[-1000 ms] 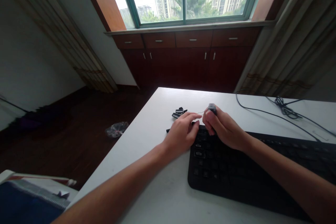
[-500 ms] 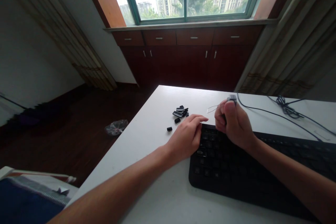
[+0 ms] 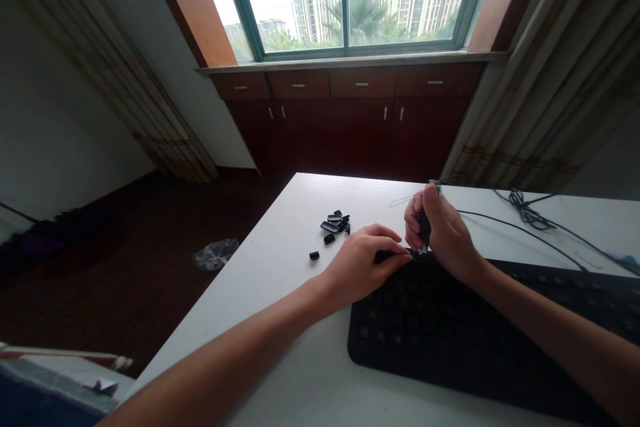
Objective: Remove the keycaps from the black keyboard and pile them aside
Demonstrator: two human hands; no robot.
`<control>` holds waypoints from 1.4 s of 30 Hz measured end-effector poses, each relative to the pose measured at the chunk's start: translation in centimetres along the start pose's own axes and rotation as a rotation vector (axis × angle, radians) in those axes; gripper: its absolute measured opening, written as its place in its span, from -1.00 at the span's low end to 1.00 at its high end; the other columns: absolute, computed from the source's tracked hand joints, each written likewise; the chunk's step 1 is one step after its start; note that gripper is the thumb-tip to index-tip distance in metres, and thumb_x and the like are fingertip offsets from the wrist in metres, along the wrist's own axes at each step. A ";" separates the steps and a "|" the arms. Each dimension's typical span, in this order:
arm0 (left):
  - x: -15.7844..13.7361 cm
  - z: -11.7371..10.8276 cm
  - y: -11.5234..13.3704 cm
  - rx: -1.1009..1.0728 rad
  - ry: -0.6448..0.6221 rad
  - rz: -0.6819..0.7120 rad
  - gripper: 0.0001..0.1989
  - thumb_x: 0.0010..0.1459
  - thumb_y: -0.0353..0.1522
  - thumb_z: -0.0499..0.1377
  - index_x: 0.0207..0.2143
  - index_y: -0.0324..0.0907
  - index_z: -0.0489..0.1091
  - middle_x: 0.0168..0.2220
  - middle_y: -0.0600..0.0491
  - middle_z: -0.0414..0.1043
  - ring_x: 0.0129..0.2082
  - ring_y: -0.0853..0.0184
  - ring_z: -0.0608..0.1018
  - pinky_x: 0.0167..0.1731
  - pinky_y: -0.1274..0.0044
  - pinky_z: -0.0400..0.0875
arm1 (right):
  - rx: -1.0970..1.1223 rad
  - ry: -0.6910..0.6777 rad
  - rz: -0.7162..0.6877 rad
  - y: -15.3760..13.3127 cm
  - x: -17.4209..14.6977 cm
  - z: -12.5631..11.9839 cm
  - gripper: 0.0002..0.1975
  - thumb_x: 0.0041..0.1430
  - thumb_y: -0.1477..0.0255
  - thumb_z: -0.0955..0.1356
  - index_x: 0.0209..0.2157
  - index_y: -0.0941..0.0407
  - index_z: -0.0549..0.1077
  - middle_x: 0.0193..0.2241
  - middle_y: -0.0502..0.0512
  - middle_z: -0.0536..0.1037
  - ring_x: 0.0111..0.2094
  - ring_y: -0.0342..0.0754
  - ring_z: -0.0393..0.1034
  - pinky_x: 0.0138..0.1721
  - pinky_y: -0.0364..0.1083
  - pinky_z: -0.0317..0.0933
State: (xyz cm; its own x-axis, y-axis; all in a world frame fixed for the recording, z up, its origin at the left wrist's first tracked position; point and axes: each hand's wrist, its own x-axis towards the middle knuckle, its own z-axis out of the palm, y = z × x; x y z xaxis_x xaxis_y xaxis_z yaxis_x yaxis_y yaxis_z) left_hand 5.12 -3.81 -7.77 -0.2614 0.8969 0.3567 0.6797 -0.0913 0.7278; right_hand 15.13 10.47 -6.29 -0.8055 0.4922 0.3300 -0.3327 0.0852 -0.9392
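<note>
A black keyboard (image 3: 400, 333) lies on the white table, its left end towards me. My left hand (image 3: 370, 257) rests over the keyboard's back left edge. Its thumb and fingertips come together at the upper keys, and whatever is between them is too small to make out. Just to the right, my right hand (image 3: 443, 223) is wrapped round a small dark tool (image 3: 425, 230), held upright with its lower end close to the keys. Thin wire prongs stick out leftward from this fist. Several loose black keycaps (image 3: 331, 227) lie left of the keyboard.
A black cable (image 3: 520, 230) runs from the keyboard and lies coiled at the back right of the white table (image 3: 280, 320). A thin bent wire (image 3: 587, 260) lies behind the keyboard. On the floor at left sits a clear plastic bag (image 3: 216, 255).
My left hand has moved right along the keyboard's back edge, its thumb and fingers now closed together. My right hand has tilted the tool's lower end down to the keys. The view has shifted slightly.
</note>
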 end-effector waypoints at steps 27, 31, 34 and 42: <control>-1.7 -1.0 0.2 0.119 0.036 0.051 -0.74 0.39 -0.46 0.06 0.05 -0.16 0.44 0.04 -0.06 0.50 0.05 0.24 0.54 0.13 0.37 0.40 | 0.087 -0.002 -0.042 0.6 -1.7 0.1 -0.58 0.39 -0.02 0.22 -0.37 0.03 0.24 -0.60 -0.14 0.23 -0.70 -0.20 0.07 -0.71 -0.16 0.03; -0.4 -0.2 1.0 0.158 -0.061 0.079 -0.76 0.37 -0.33 0.16 0.03 -0.16 0.50 0.05 -0.08 0.51 0.06 0.18 0.54 0.15 0.34 0.41 | 0.214 0.146 -0.059 0.0 -0.9 0.0 -0.53 0.34 -0.09 0.22 -0.37 0.02 0.23 -0.62 -0.16 0.24 -0.74 -0.22 0.06 -0.73 -0.18 0.05; 0.7 0.7 1.0 0.179 -0.126 0.092 -0.75 0.34 -0.25 0.22 -0.01 -0.12 0.56 0.05 -0.07 0.52 0.03 0.14 0.56 0.12 0.31 0.44 | 0.232 0.300 -0.077 -0.2 -0.4 -0.3 -0.52 0.32 -0.11 0.24 -0.38 0.02 0.23 -0.63 -0.17 0.22 -0.76 -0.23 0.06 -0.75 -0.20 0.04; 0.9 -0.8 0.5 0.173 -0.059 0.109 -0.83 0.38 -0.30 0.18 -0.12 -0.12 0.57 -0.10 0.01 0.61 -0.11 0.26 0.61 -0.02 0.42 0.48 | 0.229 0.262 -0.034 0.0 -0.3 -1.0 -0.57 0.35 -0.03 0.28 -0.36 0.05 0.32 -0.59 -0.11 0.32 -0.69 -0.19 0.22 -0.68 -0.17 0.15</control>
State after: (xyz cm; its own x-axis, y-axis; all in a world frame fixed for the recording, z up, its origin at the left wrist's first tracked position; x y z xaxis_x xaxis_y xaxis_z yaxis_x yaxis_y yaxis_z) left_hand 4.66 -3.45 -6.62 -0.1432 0.9100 0.3891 0.8107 -0.1177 0.5735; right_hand 15.85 11.14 -6.46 -0.6484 0.7008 0.2975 -0.4831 -0.0766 -0.8722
